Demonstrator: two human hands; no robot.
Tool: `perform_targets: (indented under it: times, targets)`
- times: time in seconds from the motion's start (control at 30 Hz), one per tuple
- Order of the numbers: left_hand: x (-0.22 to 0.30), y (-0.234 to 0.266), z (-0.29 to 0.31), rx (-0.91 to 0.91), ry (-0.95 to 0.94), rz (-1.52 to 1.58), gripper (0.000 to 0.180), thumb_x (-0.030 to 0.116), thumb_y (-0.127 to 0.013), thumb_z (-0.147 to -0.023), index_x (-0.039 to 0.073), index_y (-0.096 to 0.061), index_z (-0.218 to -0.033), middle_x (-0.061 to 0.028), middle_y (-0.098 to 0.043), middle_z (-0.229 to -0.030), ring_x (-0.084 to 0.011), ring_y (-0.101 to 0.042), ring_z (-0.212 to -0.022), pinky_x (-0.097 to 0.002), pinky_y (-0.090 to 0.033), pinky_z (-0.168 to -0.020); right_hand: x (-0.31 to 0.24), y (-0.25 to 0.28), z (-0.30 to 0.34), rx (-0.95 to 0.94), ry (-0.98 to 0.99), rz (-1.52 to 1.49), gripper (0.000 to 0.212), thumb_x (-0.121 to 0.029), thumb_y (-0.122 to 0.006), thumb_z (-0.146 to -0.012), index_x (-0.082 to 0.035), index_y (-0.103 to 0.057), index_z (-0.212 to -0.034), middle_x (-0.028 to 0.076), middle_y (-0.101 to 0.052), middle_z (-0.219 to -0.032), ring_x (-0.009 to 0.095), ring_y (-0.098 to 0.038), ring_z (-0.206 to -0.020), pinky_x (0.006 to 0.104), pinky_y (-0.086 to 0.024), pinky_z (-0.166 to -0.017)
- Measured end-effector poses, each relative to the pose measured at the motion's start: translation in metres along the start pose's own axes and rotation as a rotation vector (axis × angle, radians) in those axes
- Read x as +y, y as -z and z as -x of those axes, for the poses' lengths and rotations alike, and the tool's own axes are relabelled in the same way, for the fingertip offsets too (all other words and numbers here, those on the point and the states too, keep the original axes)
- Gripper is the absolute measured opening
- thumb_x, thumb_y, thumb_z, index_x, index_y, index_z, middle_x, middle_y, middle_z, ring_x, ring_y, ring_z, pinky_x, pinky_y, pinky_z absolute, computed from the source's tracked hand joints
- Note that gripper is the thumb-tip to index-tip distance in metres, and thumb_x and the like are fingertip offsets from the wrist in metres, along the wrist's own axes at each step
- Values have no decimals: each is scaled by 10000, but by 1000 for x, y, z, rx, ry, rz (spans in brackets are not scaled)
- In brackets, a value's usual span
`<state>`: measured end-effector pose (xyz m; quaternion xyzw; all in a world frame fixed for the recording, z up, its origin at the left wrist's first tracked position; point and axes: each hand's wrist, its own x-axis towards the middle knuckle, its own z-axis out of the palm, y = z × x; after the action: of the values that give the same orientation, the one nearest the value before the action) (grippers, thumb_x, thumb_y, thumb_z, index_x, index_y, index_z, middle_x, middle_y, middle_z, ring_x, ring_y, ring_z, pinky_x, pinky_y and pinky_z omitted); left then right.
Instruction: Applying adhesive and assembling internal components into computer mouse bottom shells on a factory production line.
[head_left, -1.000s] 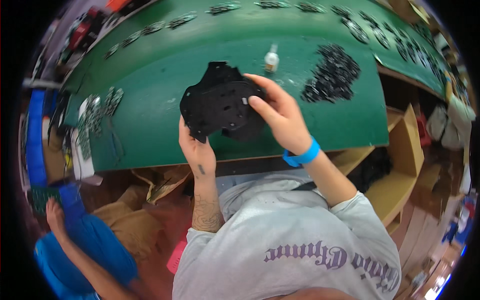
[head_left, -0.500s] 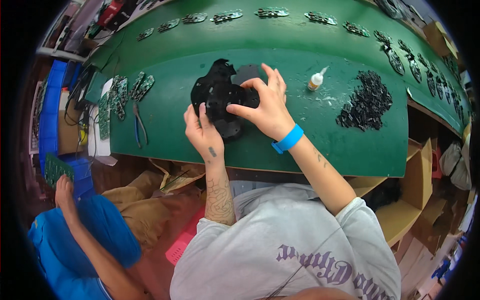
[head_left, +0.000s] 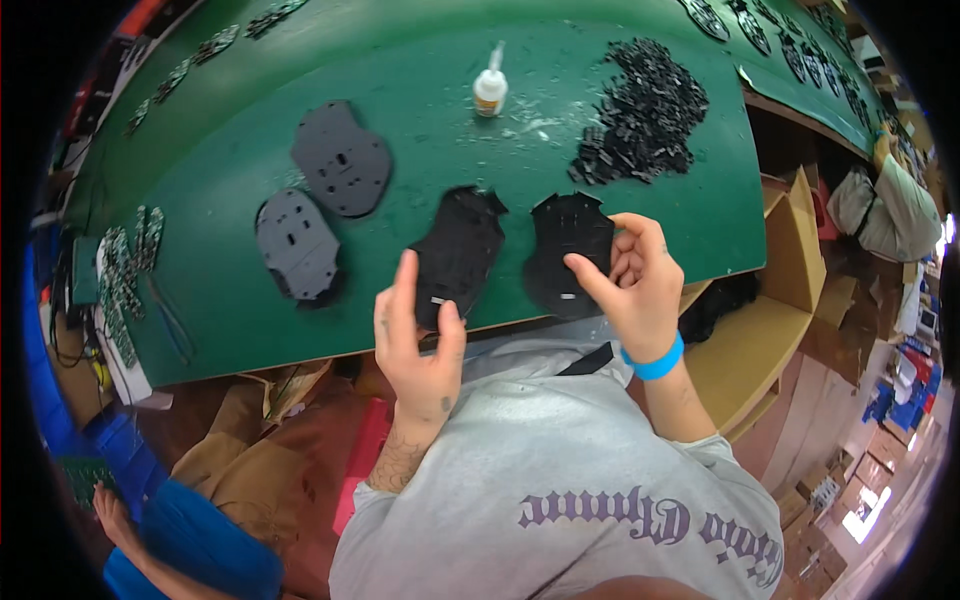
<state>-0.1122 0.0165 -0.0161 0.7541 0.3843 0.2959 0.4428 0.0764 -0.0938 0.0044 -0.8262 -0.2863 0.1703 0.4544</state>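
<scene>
My left hand (head_left: 418, 345) grips a black plastic shell (head_left: 462, 245) at its lower left, thumb near the bottom end and a finger along the side. My right hand (head_left: 638, 280) pinches a second black plastic shell (head_left: 570, 240) by its right edge, thumb on its face and fingers curled. Both shells are waisted, with a small pale spot near the near end, and stand side by side with a gap between them. Farther left on the table lie two dark grey plastic shells with holes, an upper one (head_left: 345, 180) and a lower one (head_left: 300, 245).
A small white dropper bottle (head_left: 490, 92) stands beyond the shells. Right of it is a heap of small black parts (head_left: 645, 115). Pliers (head_left: 170, 320) and circuit boards (head_left: 122, 285) lie at the left. An open cardboard box (head_left: 790, 290) stands right of the table; a co-worker's arm (head_left: 125, 520) is lower left.
The black shells, bunched together in my hands before, are now apart, one in each hand, nearer me. Two grey shells now lie separately at the left. The view has shifted to the right.
</scene>
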Motion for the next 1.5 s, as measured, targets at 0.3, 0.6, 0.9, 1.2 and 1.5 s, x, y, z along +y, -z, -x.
perform_targets:
  times: [0.3, 0.6, 0.9, 1.2, 1.5]
  targets:
    - [13, 9, -10, 68, -205, -462, 598, 118, -750, -718, -2, -588, -1281, -80, -543, -836, -210, -527, -686, -321, -452, -619, 31, 52, -45, 412, 268, 211, 218, -39, -717, -793, -63, -700, -1008, 30, -591, -794, 97, -525, -632, 239, -376, -516]
    - [13, -5, -15, -28, -516, -371, 399, 56, -688, -722, 39, -694, -1121, -32, -581, -795, -198, -537, -721, -331, -441, -649, 57, 87, -90, 246, 221, 237, 166, -93, -733, -783, -37, -737, -940, 61, -641, -863, 123, -571, -640, 257, -439, -581]
    - [24, -43, -18, -333, -736, -303, 371, 52, -689, -689, 124, -713, -1052, -32, -637, -1137, -222, -575, -1084, -401, -433, -927, 60, 88, -92, 181, 224, 178, 88, -53, -724, -783, -11, -706, -858, 60, -668, -877, 121, -596, -681, 256, -466, -605]
    - [18, -50, -23, -278, -748, -306, 348, 46, -697, -678, 161, -723, -1005, -1, -650, -1167, -198, -584, -1102, -394, -423, -956, 22, 65, -29, -144, 190, -332, 141, 105, -666, -767, 52, -676, -898, 130, -703, -887, 184, -682, -825, 267, -544, -719]
    - [12, -49, -19, -276, -734, -309, 270, 112, -687, -716, 161, -736, -976, 4, -657, -1156, -191, -587, -1097, -385, -425, -968, 14, 40, -6, -388, 301, -29, 224, 74, -680, -748, -24, -705, -948, 73, -651, -899, 149, -601, -746, 251, -476, -598]
